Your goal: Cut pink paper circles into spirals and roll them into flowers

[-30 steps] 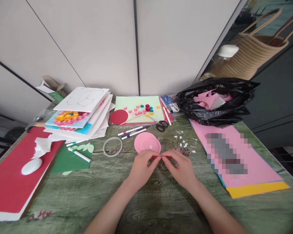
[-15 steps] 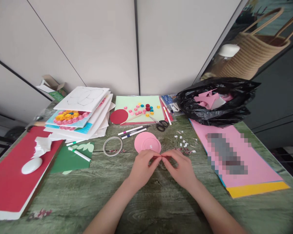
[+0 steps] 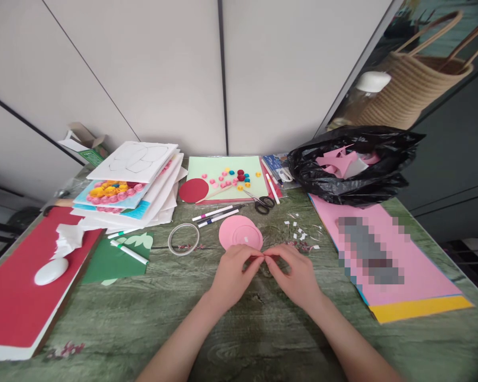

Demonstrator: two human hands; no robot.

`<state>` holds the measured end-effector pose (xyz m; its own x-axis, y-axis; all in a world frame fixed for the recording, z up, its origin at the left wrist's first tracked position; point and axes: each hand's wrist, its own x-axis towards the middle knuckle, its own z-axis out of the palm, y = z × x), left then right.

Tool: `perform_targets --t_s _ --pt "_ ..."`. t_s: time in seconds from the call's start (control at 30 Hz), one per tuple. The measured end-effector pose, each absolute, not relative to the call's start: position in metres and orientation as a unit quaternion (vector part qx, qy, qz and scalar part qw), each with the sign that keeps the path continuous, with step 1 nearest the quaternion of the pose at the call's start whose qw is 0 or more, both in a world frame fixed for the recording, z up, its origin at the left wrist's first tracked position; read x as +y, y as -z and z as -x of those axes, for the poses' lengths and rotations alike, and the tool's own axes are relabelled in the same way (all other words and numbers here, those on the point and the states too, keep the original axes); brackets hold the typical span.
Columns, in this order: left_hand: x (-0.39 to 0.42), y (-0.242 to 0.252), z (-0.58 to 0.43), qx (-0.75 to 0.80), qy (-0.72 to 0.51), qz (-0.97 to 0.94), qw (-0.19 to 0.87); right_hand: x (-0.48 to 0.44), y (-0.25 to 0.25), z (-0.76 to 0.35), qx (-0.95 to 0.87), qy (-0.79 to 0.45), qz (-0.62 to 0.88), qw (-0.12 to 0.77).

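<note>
My left hand [image 3: 238, 267] and my right hand [image 3: 291, 268] meet at the fingertips above the table, each with thumb and index finger pinched together. Whatever sits between the tips is too small to make out. Just beyond my left fingers lie pink paper circles [image 3: 228, 231], a smaller one resting on a larger, with a tiny white square on top. A roll of tape [image 3: 184, 224] lies flat to the left. Tiny white squares [image 3: 300, 230] are scattered past my right hand. Black-handled scissors [image 3: 264, 205] and several markers [image 3: 218, 218] lie farther back.
Rolled paper pieces [image 3: 241, 176] and a red circle [image 3: 194, 190] lie on a pale green sheet [image 3: 197, 165]. A black bag [image 3: 306, 180] of scraps stands back right, by pink sheets [image 3: 418, 265]. Stacked boards [image 3: 121, 172], green paper [image 3: 115, 262] and red sheets [image 3: 19, 297] occupy the left.
</note>
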<state>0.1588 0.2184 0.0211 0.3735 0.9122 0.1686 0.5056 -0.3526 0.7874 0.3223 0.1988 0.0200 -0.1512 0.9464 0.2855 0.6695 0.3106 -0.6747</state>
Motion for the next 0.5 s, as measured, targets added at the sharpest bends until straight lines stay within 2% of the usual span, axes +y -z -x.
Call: perform_targets --t_s 0.5 --pt "0.2194 -0.0216 -0.1569 0.472 -0.321 -0.757 0.318 0.1989 -0.0215 -0.3255 -0.732 -0.189 0.545 0.362"
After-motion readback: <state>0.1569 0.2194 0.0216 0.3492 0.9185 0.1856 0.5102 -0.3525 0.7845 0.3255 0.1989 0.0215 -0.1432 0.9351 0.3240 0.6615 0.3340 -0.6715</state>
